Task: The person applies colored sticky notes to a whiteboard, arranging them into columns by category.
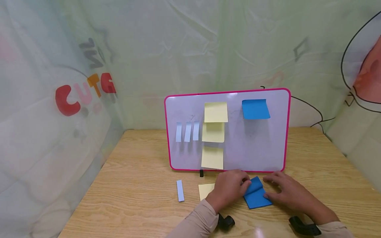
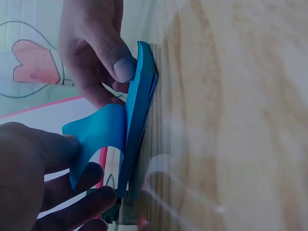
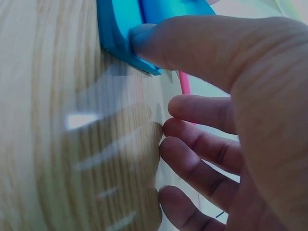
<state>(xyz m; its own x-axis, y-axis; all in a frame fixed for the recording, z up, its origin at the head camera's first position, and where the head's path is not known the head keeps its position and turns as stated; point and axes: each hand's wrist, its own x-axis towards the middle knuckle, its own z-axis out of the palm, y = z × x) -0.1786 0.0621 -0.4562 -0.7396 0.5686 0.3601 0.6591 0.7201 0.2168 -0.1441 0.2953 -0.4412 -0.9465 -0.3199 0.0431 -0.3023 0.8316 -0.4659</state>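
Note:
A pad of blue sticky notes (image 1: pixel 259 200) lies on the table in front of the whiteboard. My left hand (image 1: pixel 229 188) pinches the pad's top sheet (image 2: pixel 98 130) between thumb and forefinger. That sheet curls up off the pad, one edge still joined to it. With its thumb, my right hand (image 1: pixel 288 193) presses on the pad's right side. In the right wrist view, the other right fingers (image 3: pixel 192 163) are spread apart, tips at the tabletop.
A pink-framed whiteboard (image 1: pixel 256 145) stands behind the hands. It bears a blue note (image 1: pixel 255 109), three yellow notes (image 1: pixel 215 112) and three pale blue strips (image 1: pixel 188 132). Left of the hands on the table lie another strip (image 1: pixel 180 191) and a yellow note (image 1: pixel 205 191), partly hidden.

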